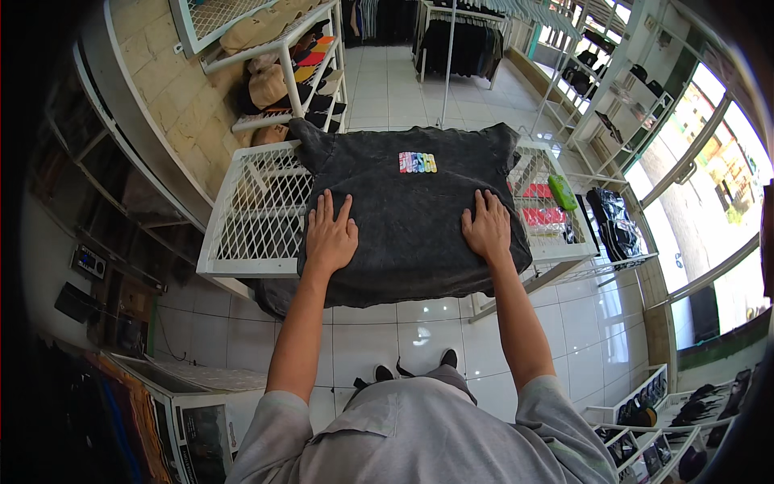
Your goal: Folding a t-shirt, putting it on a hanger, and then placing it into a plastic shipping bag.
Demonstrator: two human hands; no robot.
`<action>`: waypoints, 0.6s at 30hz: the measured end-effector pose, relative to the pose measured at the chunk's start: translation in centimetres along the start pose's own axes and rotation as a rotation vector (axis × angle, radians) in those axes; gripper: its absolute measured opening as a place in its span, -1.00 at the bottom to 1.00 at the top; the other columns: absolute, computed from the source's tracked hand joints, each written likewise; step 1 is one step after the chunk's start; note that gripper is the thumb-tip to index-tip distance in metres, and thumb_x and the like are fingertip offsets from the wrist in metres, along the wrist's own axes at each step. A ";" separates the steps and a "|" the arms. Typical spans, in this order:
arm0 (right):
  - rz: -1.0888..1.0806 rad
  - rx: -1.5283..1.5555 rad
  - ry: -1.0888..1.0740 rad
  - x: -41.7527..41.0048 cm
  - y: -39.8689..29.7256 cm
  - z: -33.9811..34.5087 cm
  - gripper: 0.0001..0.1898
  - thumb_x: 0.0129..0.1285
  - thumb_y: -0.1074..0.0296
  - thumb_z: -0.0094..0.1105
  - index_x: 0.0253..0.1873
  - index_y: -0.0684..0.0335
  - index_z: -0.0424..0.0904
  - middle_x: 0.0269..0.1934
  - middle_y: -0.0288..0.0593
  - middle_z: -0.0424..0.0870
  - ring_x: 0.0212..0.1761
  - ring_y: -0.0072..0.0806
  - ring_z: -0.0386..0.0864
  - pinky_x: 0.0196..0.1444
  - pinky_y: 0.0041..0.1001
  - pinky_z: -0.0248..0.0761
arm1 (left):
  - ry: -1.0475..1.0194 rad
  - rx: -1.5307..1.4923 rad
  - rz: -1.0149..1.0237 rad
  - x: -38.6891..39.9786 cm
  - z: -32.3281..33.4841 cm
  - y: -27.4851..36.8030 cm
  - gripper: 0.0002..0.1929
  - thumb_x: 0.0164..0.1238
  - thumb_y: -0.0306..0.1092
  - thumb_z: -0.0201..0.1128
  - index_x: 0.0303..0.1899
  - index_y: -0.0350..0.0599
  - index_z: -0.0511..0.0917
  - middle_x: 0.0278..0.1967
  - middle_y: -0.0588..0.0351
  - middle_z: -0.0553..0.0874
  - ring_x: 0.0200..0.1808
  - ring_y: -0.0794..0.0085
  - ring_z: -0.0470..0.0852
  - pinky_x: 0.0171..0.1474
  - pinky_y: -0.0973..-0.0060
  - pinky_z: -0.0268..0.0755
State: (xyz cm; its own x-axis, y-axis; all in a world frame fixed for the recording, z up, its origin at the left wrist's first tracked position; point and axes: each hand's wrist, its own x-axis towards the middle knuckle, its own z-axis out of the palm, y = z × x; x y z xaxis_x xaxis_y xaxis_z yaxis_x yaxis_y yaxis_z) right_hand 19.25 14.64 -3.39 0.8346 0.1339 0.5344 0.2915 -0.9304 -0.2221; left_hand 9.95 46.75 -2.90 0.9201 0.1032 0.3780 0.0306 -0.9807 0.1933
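A dark grey, washed-look T-shirt lies spread over a white metal mesh table, its lower edge hanging over the near side. Small multicoloured lettering is printed on its upper part. My left hand rests flat on the left side of the shirt, palm down, fingers apart. On the right side, my right hand also lies palm down on the fabric, its fingers slightly spread. Neither hand grips the cloth. More dark fabric hangs below the table's front edge at the left.
A bright green object sits on the mesh at the right. Caps fill a white rack behind left. Black garments hang on a rail farther back. Plastic-wrapped dark packs lie on a low shelf at right, beside the windows.
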 end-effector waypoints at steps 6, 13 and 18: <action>-0.177 0.305 -0.262 -5.2 -0.1 -5.9 -0.49 0.37 0.06 0.36 0.32 0.19 0.64 0.41 0.05 0.54 0.51 0.03 0.41 0.57 0.03 0.15 | -0.003 -0.370 0.090 -5.7 -4.1 0.0 -0.55 0.51 -0.02 0.32 0.22 -0.11 0.71 0.33 -0.15 0.65 0.48 -0.06 0.48 0.55 -0.02 0.19; -0.310 0.412 -0.070 -8.3 1.3 -9.0 -0.61 0.15 0.54 0.46 0.12 0.20 0.78 0.15 -0.13 0.78 0.35 -0.15 0.62 0.40 -0.19 0.39 | 0.289 -0.376 0.153 -10.3 -5.1 -1.3 -0.76 0.30 -0.42 0.48 -0.01 -0.15 0.79 0.04 0.06 0.83 0.23 0.10 0.72 0.33 0.10 0.46; -0.277 0.442 -0.124 -8.7 0.8 -10.4 -0.81 0.22 0.52 0.41 -0.06 0.21 0.78 -0.03 -0.23 0.84 0.17 -0.23 0.70 0.29 -0.22 0.42 | 0.259 -0.413 0.104 -11.0 -6.2 -0.8 -0.90 0.33 -0.49 0.42 -0.15 -0.18 0.76 -0.07 0.09 0.85 0.14 0.14 0.74 0.24 0.14 0.49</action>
State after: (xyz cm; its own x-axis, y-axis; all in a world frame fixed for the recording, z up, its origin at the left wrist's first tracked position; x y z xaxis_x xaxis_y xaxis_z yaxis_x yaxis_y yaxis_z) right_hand 7.35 9.20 0.30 0.7396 0.4183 0.5273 0.6555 -0.6257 -0.4230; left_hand -2.66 47.44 -1.60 0.7811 0.0981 0.6167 -0.2611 -0.8458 0.4652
